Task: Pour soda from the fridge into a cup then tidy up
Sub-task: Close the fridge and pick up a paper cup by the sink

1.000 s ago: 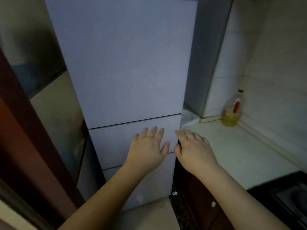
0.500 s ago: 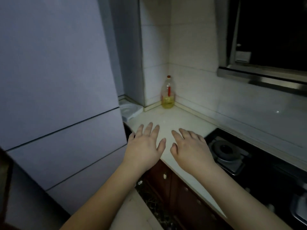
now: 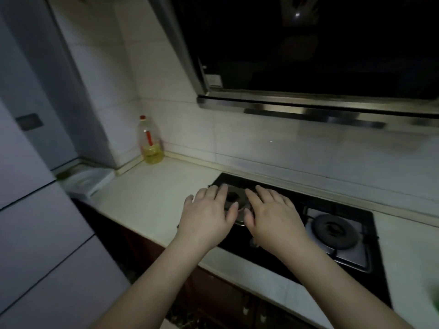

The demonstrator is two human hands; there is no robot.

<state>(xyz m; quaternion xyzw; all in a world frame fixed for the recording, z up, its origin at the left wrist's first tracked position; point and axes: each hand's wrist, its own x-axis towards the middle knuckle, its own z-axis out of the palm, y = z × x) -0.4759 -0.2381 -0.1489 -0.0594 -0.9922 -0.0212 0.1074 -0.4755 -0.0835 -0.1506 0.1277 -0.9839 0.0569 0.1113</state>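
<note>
My left hand point(image 3: 209, 214) and my right hand point(image 3: 273, 216) hover side by side, palms down, fingers straight, holding nothing. They are above the left burner of a black gas stove point(image 3: 297, 233). The pale fridge point(image 3: 31, 233) stands at the far left with its doors closed. No soda or cup is in sight.
A plastic bottle of yellow oil with a red cap point(image 3: 151, 142) stands in the counter's back corner. A white tray point(image 3: 88, 181) lies beside the fridge. The light countertop point(image 3: 152, 195) runs between fridge and stove. A dark range hood point(image 3: 308, 67) hangs above. Brown cabinets sit below.
My view has swung right from the fridge front to the counter and stove. Both hands stayed open and side by side, now over the stove rather than the fridge.
</note>
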